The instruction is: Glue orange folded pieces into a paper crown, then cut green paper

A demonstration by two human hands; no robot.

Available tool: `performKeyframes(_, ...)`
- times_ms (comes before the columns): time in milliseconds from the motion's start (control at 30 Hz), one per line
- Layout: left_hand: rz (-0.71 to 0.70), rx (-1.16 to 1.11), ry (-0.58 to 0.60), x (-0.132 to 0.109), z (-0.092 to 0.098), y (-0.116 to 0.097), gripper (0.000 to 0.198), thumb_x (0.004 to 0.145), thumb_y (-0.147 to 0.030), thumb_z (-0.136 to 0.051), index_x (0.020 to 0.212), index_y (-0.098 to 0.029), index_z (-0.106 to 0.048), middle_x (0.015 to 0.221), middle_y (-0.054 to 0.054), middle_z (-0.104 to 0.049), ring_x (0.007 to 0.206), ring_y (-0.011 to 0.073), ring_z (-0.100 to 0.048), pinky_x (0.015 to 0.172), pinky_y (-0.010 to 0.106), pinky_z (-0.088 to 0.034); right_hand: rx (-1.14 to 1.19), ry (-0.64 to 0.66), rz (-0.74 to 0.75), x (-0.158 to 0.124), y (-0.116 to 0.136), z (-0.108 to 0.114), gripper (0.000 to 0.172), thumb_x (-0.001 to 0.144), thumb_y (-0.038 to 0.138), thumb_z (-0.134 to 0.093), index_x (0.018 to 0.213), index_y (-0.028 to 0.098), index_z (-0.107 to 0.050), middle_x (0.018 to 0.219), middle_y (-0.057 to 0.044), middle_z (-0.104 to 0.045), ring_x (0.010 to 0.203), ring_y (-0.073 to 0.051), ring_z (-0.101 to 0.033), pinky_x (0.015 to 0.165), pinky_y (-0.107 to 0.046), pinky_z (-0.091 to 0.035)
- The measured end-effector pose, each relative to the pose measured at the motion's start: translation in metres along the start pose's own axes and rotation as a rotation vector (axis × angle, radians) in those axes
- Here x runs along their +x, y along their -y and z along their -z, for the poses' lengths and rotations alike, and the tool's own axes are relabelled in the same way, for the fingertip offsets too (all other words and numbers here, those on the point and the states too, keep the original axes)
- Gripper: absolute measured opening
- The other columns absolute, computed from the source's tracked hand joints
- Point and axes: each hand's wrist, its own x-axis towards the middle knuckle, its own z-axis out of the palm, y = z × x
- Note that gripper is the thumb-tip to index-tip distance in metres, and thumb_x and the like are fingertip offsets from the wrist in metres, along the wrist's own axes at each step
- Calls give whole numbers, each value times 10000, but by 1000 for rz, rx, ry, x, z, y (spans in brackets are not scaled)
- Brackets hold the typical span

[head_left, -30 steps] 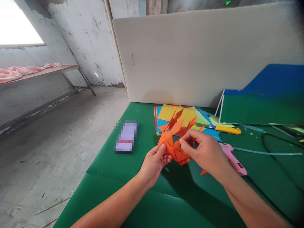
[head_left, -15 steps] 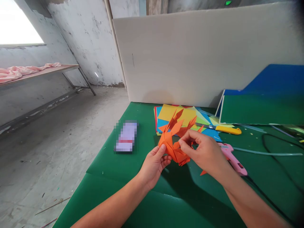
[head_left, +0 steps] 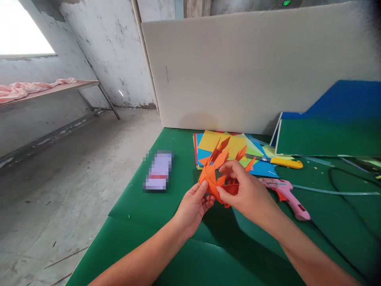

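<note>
Green cloth worktop [head_left: 166, 238]; left hand [head_left: 193, 206] pinches the spiky orange folded-paper model [head_left: 212, 174], right hand [head_left: 250, 192] grips its flap. I'd crease slowly.

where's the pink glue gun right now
In the head view the pink glue gun lies on the green table, just right of the right hand.

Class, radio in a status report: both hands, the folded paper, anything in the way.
Left hand pinches orange folded paper, left edge. Right hand grips its right side. Pink glue gun lies close by.
</note>
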Motion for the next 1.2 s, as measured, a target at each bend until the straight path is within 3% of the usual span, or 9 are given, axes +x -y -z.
performKeyframes(567,14,-49,19,0,1,0,245,787,-300,-745,942,-129,-660,859,26,-669,576,32,-588,563,119,-516,-7,-76,42,-1,1,-3,309,739,250,-567,1033,242,-471,938,-46,-702,824,-217,-697,622,-296,-517)
performKeyframes(1000,-48,-149,69,1,-2,-4,191,833,-186,-688,1016,-156,-644,978,30,-679,716,57,-634,699,151,-540,-131,-108,155,-3,7,8,388,753,264,-637,1100,263,-465,899,-16,-697,800,-223,-682,674,-328,-497)
performKeyframes(1100,-32,-188,65,6,1,-6,204,823,-171,-693,1018,-178,-633,910,4,-677,689,61,-626,683,166,-531,-244,-120,221,-4,4,8,359,785,204,-569,1121,256,-451,891,-32,-705,807,-244,-682,649,-338,-485)
performKeyframes(1200,71,-217,88,13,5,-11,176,834,-286,-685,941,-157,-630,726,-18,-627,614,77,-597,609,192,-508,-339,-108,237,-6,-1,8,372,796,132,-488,1147,244,-435,820,-27,-707,715,-244,-680,582,-332,-464)
